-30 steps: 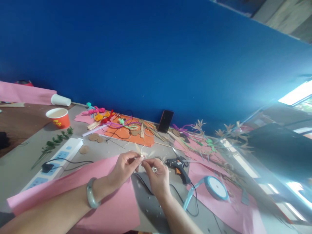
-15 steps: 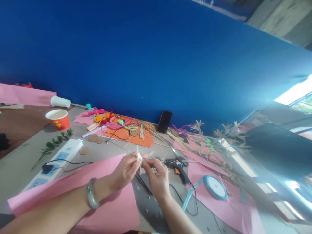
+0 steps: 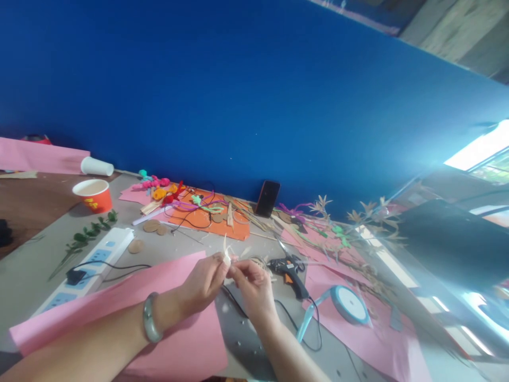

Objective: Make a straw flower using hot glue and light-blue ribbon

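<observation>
My left hand (image 3: pixel 207 277), with a pale bangle (image 3: pixel 151 317) at the wrist, pinches a small cream-white strip (image 3: pixel 226 257) whose thin end curls upward. Against its lower part press the fingers of my right hand (image 3: pixel 253 284), closed in a pinch. Both sets of fingertips touch, and they hide most of the piece; its material is too small to make out. Just right of my right hand lies a black hot glue gun (image 3: pixel 292 278), with scissors (image 3: pixel 287 253) behind it. Pink paper (image 3: pixel 175 339) lies under my left forearm.
A white power strip (image 3: pixel 85 276) and a red paper cup (image 3: pixel 95 199) stand on the left. At the back are a phone (image 3: pixel 268 198) and orange paper (image 3: pixel 238 229) with craft bits. On the right lies a blue ribbon roll (image 3: pixel 350 304); the glue gun's cord loops nearby.
My fingers have shifted slightly on the cream-white strip, and its curled end now shows more plainly. My right fingertips have moved a little left and down. Other things stay in place.
</observation>
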